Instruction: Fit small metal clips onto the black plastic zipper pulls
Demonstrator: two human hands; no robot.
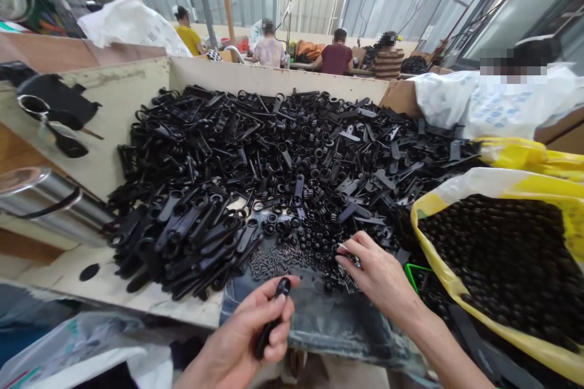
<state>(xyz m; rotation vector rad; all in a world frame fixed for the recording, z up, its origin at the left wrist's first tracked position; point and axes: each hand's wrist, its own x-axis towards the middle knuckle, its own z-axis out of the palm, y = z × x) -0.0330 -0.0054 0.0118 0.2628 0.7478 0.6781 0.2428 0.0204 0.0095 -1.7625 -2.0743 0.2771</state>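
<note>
My left hand (262, 322) is closed round a black plastic handle-like part (274, 319), its rounded end showing above the thumb. To the right, my right hand (374, 267) is at the front edge of the pile with thumb and fingertips drawn together; a bit of something shiny shows by them, too small to name. Between the hands lie many small metal screws (278, 261) on a denim cloth (333, 316). Small round black pieces (319, 240) sit just behind the screws, near my right fingertips. Long black plastic parts (196, 225) are stacked at the left.
A large heap of black plastic parts (255, 140) fills the walled bench. A yellow bag (424, 219) of black beads stands at the right, beside a green-edged container (413, 276). A steel flask (50, 194) lies left. Several people sit beyond the back wall.
</note>
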